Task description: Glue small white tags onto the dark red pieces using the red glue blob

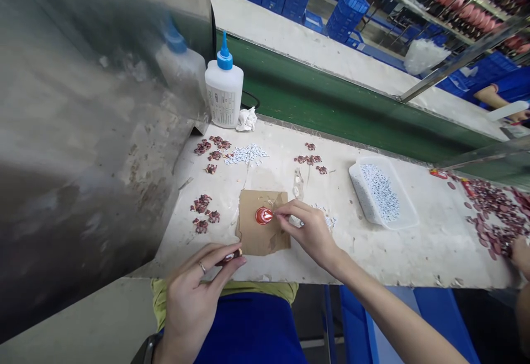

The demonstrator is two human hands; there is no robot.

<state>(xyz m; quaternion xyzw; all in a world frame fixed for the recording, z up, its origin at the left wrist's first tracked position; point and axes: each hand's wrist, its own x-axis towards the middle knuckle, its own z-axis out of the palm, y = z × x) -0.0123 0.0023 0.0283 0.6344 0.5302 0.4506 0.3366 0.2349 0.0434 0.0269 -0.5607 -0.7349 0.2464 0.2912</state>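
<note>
**Hands working small pieces over card**

Head view: Pinching a small dark red piece (229,257) between thumb and fingers, left hand (197,292), ring on one finger, hovering at the near table edge just below the card (261,230). Reaching in from the right, right hand (308,231), fingertips (281,213) closed on something tiny and pale, too small to tell what, touching it to the red cap (263,216) lying on the card. Resting flat on the white table (414,253), the card, with clusters of dark red pieces (202,209) to its left and farther back. Lying behind these, a scatter of white bits (247,155). Standing upright at the back, a glue bottle (224,90) with a crumpled tissue (247,120) just beside it. Sitting well to the right, a clear tray (403,221) holding more white bits. Showing at the far right edge, another person's hand (520,254) among a spread of red pieces.
</note>
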